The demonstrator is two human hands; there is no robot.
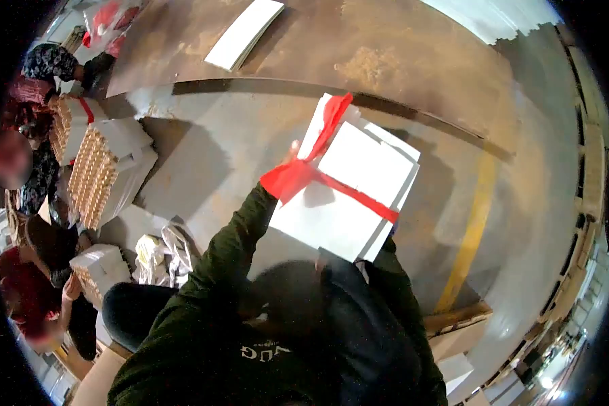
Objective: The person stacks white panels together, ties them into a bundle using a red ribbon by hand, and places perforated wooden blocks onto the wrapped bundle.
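Note:
In front of my lap, tilted, is a stack of white card sheets (365,159). A red cloth strip (358,193) crosses its face, and another length runs up its upper left side. My left hand (294,150) is at the stack's left edge, closed around the bunched part of the strip; red cloth covers most of it and only fingertips show. At the lower right edge, beside the strip's other end, is my right hand (394,224). The stack hides nearly all of it, so its fingers cannot be made out.
A brown board (386,40) lies ahead, bearing a thin white stack (243,34). At left are bundled white stacks with tan ridged sides (91,176), crumpled plastic bags (166,257) and co-workers (34,291). A yellow floor line (470,237) and wooden pallets (592,169) are at right.

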